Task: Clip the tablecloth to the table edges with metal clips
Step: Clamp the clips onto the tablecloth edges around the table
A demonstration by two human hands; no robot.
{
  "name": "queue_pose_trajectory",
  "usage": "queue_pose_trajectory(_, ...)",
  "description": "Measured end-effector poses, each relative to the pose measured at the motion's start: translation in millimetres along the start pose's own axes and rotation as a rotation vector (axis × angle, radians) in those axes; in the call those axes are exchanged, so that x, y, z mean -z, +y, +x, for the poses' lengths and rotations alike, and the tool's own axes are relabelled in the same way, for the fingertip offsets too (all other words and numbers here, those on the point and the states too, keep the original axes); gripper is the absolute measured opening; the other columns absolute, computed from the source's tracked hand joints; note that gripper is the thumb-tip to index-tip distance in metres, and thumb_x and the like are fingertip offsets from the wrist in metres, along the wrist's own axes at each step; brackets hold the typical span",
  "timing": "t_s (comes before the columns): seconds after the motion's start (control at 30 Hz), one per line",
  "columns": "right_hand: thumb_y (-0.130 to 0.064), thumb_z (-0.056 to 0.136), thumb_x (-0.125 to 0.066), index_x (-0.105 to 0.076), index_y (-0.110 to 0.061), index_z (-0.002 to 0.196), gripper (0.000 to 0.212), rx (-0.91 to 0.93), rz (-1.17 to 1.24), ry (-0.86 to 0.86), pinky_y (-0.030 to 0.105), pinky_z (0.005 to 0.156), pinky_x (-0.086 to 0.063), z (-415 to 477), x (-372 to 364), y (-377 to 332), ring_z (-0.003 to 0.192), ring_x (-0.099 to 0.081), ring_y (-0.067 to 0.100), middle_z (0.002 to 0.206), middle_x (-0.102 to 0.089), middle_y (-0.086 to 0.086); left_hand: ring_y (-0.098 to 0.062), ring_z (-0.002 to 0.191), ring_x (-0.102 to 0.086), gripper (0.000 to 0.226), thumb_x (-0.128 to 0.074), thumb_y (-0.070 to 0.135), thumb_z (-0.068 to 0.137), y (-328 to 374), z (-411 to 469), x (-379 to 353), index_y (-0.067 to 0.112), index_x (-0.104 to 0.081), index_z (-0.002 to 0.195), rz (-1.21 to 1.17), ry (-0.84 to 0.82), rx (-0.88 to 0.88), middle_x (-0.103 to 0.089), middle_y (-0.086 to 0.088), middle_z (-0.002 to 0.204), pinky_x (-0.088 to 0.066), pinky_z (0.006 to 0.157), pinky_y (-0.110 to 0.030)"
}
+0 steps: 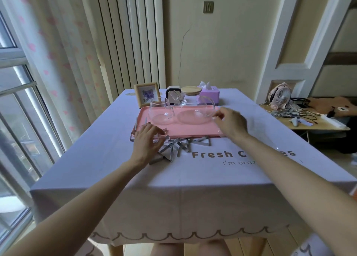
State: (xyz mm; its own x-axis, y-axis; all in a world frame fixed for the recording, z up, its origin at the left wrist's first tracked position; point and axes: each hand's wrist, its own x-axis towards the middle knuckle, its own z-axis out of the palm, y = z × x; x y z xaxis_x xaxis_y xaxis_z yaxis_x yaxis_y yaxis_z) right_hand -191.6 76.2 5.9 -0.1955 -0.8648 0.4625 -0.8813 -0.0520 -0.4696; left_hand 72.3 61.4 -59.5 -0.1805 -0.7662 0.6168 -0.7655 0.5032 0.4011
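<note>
Tablecloth covers table; clips piled just near pink tray, under and right of left hand, fingers spread touching them; right hand farther off at tray's right edge, curled, grip unclear

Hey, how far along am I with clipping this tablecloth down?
Done: the tablecloth is spread, draping over the near edge. In hand: your left hand is on the pile of clips; the right hand is at the tray's right end. Left: no clip shows on any visible edge, so all the clipping remains.
</note>
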Motion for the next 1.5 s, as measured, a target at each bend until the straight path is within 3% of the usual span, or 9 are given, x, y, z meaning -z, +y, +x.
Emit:
queue_pose_trajectory(0.27,-0.022,0.086,-0.06,-0.067,-0.02,0.096,0.012,0.159,0.054,-0.397,0.027,0.074,-0.044,-52,-30,-37,0.093,-0.063,0.017,0.101,-0.07,-0.002,-0.027,0.099,-0.049,0.022,-0.071,0.038,0.078,13,-21,1,0.016,-0.066,0.079,0.126,-0.08,-0.093,-0.059,-0.003,0.101,-0.032,0.081,-0.033)
queue_pose_trajectory(0.37,-0.022,0.087,-0.06,-0.068,-0.02,0.098,0.014,0.171,0.08,-0.392,0.025,0.073,-0.039,-64,-38,-45,0.095,-0.062,0.018,0.102,-0.07,-0.002,-0.023,0.103,-0.044,0.039,-0.062,0.057,0.07,14,-32,0,0.02,-0.068,0.078,0.143,-0.135,-0.073,-0.055,-0.001,0.106,-0.029,0.084,-0.031)
queue_pose_trajectory(0.5,-0.024,0.087,-0.061,-0.07,-0.02,0.097,0.013,0.156,0.181,-0.381,0.03,0.082,-0.048,-76,-47,-54,0.096,-0.062,0.016,0.101,-0.07,-0.001,-0.029,0.104,-0.047,0.019,-0.073,0.035,0.073,20,-39,-2,0.017,-0.066,0.071,0.131,-0.089,-0.092,-0.056,-0.004,0.11,-0.029,0.084,-0.031)
queue_pose_trajectory(0.6,-0.024,0.089,-0.06,-0.067,-0.018,0.095,0.011,0.106,0.309,-0.36,0.038,0.084,-0.051,-86,-54,-58,0.091,-0.063,0.018,0.095,-0.07,0.001,-0.026,0.104,-0.046,0.029,-0.056,0.043,0.08,29,-40,1,0.016,-0.062,0.072,0.119,0.025,-0.133,-0.057,-0.007,0.113,-0.03,0.084,-0.031)
queue_pose_trajectory(0.9,-0.026,0.095,-0.053,-0.063,-0.004,0.091,0.025,-0.201,0.851,-0.386,0.016,0.04,-0.037,-109,-37,-62,0.043,-0.052,0.008,0.079,-0.065,0.006,-0.022,0.089,-0.055,0.024,-0.069,0.026,0.082,57,-52,7,0.004,-0.058,0.083,-0.137,0.059,-0.239,-0.054,-0.01,0.108,-0.05,0.072,-0.031)
queue_pose_trajectory(1.13,-0.014,0.096,-0.049,-0.066,-0.008,0.087,0.02,-0.31,1.015,-0.391,0.019,0.04,-0.04,-132,-32,-65,0.042,-0.053,0.012,0.061,-0.063,0.007,-0.005,0.09,-0.061,0.037,-0.064,0.018,0.087,83,-74,16,0.006,-0.047,0.117,-0.5,0.06,-0.095,-0.059,0.004,0.106,-0.048,0.078,-0.012)
queue_pose_trajectory(1.23,-0.015,0.097,-0.047,-0.068,-0.009,0.091,0.022,-0.325,1.014,-0.338,0.018,0.04,-0.04,-143,-34,-65,0.042,-0.052,0.011,0.061,-0.063,0.01,-0.012,0.096,-0.062,0.026,-0.049,0.023,0.095,75,-76,15,0.01,-0.056,0.116,-0.402,0.11,0.019,-0.064,0.002,0.11,-0.051,0.083,-0.025)
queue_pose_trajectory(1.3,-0.013,0.096,-0.047,-0.067,-0.003,0.094,0.023,-0.371,0.993,-0.233,0.019,0.039,-0.039,-145,-36,-63,0.041,-0.05,0.012,0.06,-0.06,0.012,-0.022,0.108,-0.059,0.028,-0.047,0.021,0.096,66,-74,12,0.012,-0.058,0.121,-0.207,-0.018,0.03,-0.063,-0.004,0.12,-0.047,0.09,-0.036)
queue_pose_trajectory(1.5,-0.007,0.095,-0.045,-0.066,0.007,0.094,0.025,-0.39,0.975,-0.134,0.02,0.037,-0.041,-150,-35,-51,0.043,-0.052,0.016,0.062,-0.06,0.014,-0.016,0.14,-0.028,0.047,-0.026,0.037,0.101,57,-90,-2,0.016,-0.042,0.139,0.073,-0.413,-0.206,-0.037,0.0,0.148,-0.023,0.112,-0.028)
